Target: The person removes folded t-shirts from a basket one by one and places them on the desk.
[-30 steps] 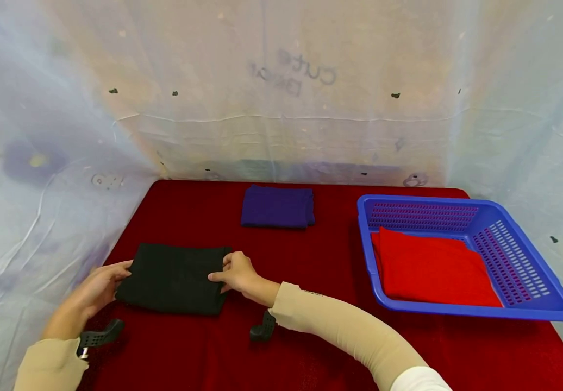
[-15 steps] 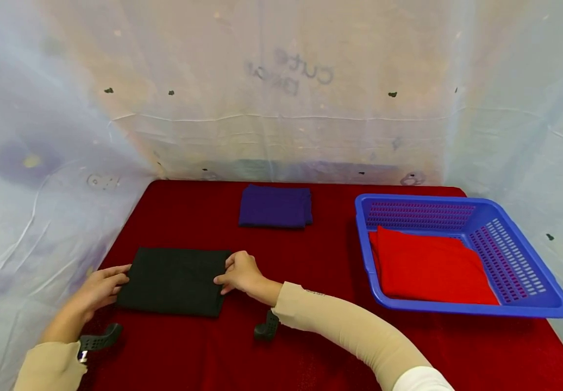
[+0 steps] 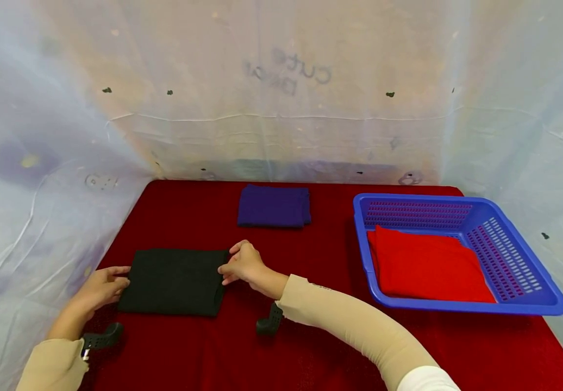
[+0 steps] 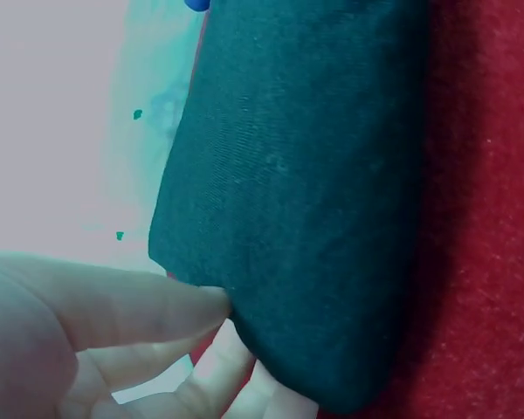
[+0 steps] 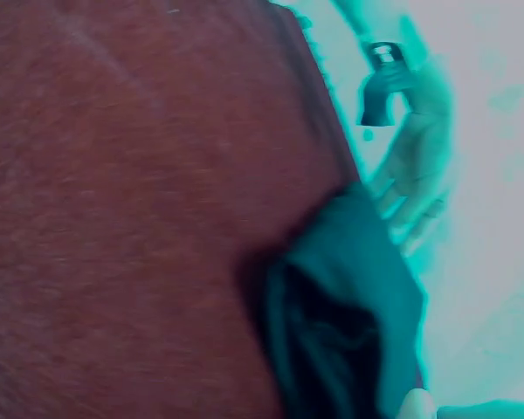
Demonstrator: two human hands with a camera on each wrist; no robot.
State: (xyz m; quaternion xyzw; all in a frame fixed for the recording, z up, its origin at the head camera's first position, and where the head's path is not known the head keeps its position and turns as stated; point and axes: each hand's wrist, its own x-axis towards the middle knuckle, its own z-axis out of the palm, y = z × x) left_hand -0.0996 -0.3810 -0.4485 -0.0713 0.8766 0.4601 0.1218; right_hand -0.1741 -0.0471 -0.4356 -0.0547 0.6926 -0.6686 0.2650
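A folded black cloth (image 3: 174,282) lies flat on the red-covered table at the left, and appears dark teal in the wrist views. At its left edge is my left hand (image 3: 98,290); in the left wrist view the thumb (image 4: 183,305) and fingertips touch the folded edge. My right hand (image 3: 247,266) is at the cloth's right edge near the far corner, thumb and fingers loosely bent against it. In the right wrist view, the cloth's open fold layers (image 5: 332,323) show, but only a fingertip of that hand is visible.
A folded purple cloth (image 3: 274,206) lies toward the back middle of the red table cover (image 3: 306,347). At the right stands a blue plastic basket (image 3: 462,308) holding a folded red cloth (image 3: 428,266). Pale plastic sheeting (image 3: 281,98) hangs behind and beside the table.
The black cloth has settled flatter on the table. My right hand has shifted slightly right and away from me, its thumb now at the edge rather than over it. My left hand barely moved.
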